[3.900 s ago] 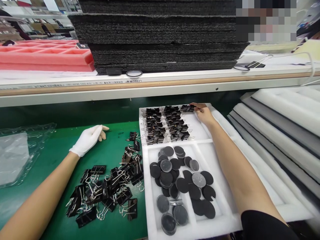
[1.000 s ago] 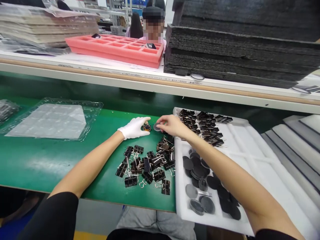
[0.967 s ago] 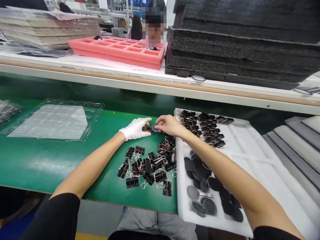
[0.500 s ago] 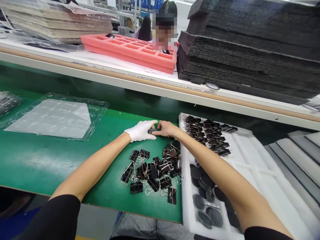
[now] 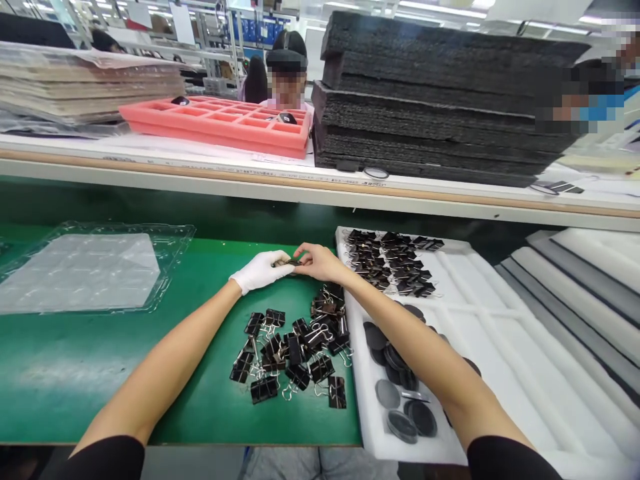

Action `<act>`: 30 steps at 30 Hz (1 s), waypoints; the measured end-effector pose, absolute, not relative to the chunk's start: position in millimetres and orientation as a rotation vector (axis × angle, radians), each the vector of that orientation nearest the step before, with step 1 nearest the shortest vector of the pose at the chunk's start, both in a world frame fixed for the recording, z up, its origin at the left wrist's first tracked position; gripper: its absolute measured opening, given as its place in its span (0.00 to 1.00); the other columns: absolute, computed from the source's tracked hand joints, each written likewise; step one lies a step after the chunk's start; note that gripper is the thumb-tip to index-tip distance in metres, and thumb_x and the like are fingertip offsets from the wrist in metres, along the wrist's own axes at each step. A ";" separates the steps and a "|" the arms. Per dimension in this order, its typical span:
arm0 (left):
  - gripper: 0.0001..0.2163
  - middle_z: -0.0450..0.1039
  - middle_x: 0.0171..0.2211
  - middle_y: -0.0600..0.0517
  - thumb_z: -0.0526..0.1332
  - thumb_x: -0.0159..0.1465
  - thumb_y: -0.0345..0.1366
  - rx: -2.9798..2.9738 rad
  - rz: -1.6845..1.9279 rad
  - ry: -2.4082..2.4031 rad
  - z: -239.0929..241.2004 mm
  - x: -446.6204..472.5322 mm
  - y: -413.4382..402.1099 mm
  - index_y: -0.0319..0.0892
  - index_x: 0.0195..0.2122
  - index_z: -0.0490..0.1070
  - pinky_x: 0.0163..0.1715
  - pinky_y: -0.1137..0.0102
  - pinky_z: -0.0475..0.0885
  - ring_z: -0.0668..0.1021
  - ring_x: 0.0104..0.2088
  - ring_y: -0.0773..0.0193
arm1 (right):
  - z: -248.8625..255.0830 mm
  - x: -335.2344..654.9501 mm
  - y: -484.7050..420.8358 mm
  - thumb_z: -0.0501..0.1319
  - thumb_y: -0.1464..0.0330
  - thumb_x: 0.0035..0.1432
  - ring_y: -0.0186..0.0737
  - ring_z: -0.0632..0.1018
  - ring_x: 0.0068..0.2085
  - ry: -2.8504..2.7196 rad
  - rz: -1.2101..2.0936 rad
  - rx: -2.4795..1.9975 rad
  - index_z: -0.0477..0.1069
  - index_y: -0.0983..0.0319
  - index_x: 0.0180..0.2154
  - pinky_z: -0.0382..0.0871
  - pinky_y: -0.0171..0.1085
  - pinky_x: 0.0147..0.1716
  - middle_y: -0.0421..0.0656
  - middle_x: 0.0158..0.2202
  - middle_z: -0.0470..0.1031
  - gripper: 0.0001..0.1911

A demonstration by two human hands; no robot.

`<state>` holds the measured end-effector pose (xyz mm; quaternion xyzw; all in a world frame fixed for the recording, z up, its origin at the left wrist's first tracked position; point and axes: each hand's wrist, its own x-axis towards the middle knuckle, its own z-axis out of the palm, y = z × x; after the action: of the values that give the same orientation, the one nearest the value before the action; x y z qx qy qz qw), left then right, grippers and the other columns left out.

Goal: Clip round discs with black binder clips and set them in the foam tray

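Note:
My left hand [image 5: 261,270], in a white glove, and my bare right hand [image 5: 318,262] meet over the green mat [image 5: 100,347], fingertips together. Between them they pinch a small dark round part [image 5: 293,262], mostly hidden by the fingers. Just below my hands lies a loose pile of black binder clips [image 5: 295,350]. To the right, a white foam tray [image 5: 480,333] holds rows of binder clips [image 5: 387,261] in its far compartment and dark round discs [image 5: 400,373] in its near one; my right forearm crosses over the discs.
A clear plastic blister tray [image 5: 85,267] lies at the left on the mat. The shelf above carries a pink foam tray [image 5: 215,123], a stack of black foam sheets [image 5: 435,107] and stacked flat sheets [image 5: 75,83]. White foam strips [image 5: 585,293] sit at right. Other people sit beyond the shelf.
My right hand left the tray's clip rows and came to the gloved hand on the mat. Over the last second both hands closed together on the small round part. My head tilted up.

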<state>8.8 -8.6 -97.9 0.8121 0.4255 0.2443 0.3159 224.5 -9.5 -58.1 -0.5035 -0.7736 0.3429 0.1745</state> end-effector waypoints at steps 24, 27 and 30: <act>0.23 0.74 0.32 0.54 0.54 0.70 0.51 2.079 0.733 1.439 -101.1 9.9 -11.1 0.42 0.59 0.70 0.39 0.67 0.72 0.76 0.33 0.61 | -47.3 265.7 -15.3 0.72 0.70 0.60 0.56 0.78 0.54 -2.651 0.269 -1.697 0.81 0.59 0.48 0.58 0.49 0.54 0.48 0.50 0.83 0.13; 0.23 0.76 0.33 0.53 0.54 0.70 0.50 2.088 0.726 1.447 -99.6 11.8 -12.7 0.42 0.58 0.71 0.41 0.66 0.73 0.77 0.34 0.61 | -49.2 266.7 -15.8 0.72 0.71 0.60 0.57 0.78 0.54 -2.637 0.289 -1.693 0.81 0.59 0.48 0.59 0.50 0.55 0.48 0.49 0.82 0.13; 0.22 0.80 0.39 0.50 0.54 0.69 0.49 2.099 0.731 1.444 -99.4 13.1 -13.3 0.42 0.57 0.73 0.45 0.65 0.74 0.80 0.40 0.59 | -48.5 267.1 -16.7 0.72 0.71 0.60 0.58 0.78 0.55 -2.619 0.309 -1.701 0.81 0.59 0.49 0.61 0.52 0.55 0.49 0.49 0.82 0.14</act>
<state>13.1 -13.3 -99.4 0.7682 0.5284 0.2676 0.2430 267.1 -16.7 -48.5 -0.5422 -0.8345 0.0983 0.0018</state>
